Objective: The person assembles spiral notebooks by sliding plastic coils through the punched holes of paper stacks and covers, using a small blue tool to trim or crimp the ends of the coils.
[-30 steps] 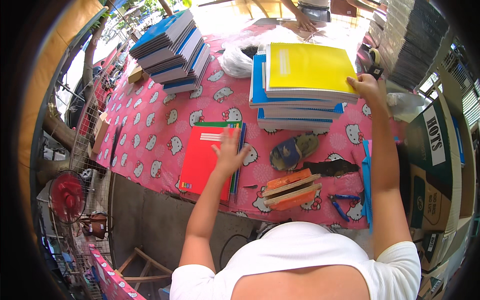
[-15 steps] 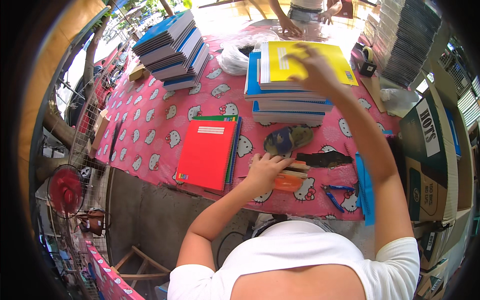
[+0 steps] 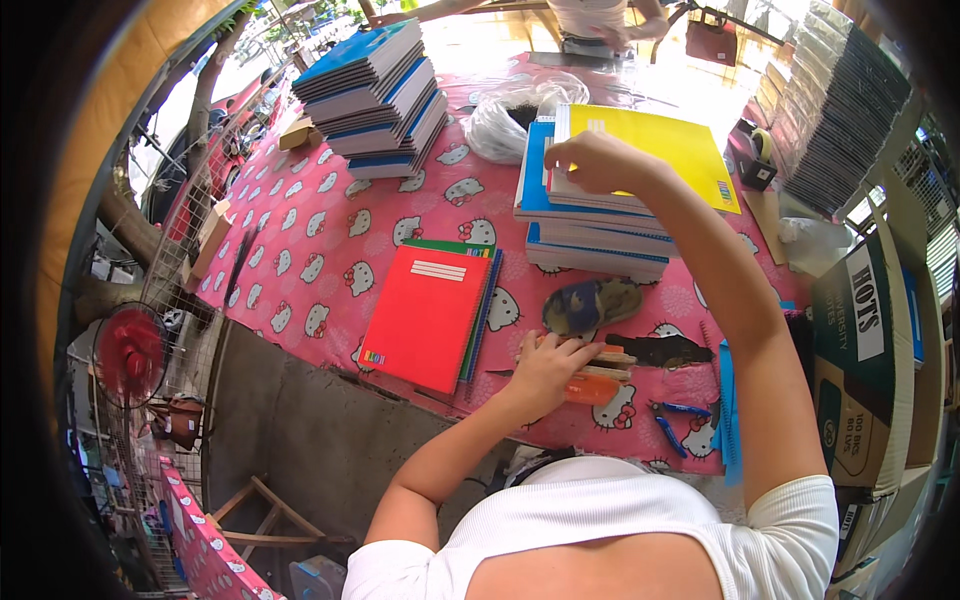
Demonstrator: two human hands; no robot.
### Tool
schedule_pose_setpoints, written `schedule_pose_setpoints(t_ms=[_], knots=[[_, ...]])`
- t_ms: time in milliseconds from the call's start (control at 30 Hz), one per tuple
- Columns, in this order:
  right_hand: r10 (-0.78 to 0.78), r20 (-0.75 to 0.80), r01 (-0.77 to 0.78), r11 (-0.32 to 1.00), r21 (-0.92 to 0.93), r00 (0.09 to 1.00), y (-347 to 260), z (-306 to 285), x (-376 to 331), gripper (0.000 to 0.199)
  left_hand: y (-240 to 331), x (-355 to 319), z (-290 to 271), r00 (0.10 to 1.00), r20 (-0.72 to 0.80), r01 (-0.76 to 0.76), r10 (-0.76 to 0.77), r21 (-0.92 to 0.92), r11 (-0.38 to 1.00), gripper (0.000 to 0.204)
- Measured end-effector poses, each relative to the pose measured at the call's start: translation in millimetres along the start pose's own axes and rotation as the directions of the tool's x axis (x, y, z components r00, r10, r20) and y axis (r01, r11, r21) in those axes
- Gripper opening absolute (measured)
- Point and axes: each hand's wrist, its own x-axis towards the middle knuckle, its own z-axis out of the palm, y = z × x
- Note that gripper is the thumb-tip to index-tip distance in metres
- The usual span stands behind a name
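Right hand curled over the near left corner of a yellow notebook, fingers pressed on its cover, thumb hidden beneath; pinching or only resting, cannot tell. Notebook on top of a stack of notebooks directly under the hand. Left hand lower down, fingers spread loosely over a small pile of orange and wooden pieces, partly covered and hard to identify. Just left of that hand, a red notebook lying flat on green and blue ones, only their edges showing. Above the left hand, a dark blue cloth lump, unclear. Right of it, blue pliers on the pink tablecloth. Far off, another stack of books.
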Motion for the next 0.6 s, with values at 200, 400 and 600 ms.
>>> schedule_pose_setpoints(t_ms=[200, 400, 600], knots=[[-0.037, 0.05, 0.055, 0.893, -0.446, 0.998, -14, 25, -3, 0.025, 0, 0, 1, 1.0, -0.016, -0.011, 0.011, 0.016, 1.0, 0.061], [-0.055, -0.065, 0.042, 0.982, -0.185, 0.996, 6, 17, -2, 0.03, 4, 0, 1, 0.998, 0.024, 0.051, -0.049, -0.055, 0.997, 0.069], [-0.021, -0.014, 0.02, 0.992, -0.126, 1.0, 10, 5, 0, 0.026, 3, 3, -4, 0.995, 0.061, 0.08, -0.073, -0.108, 0.991, 0.064]])
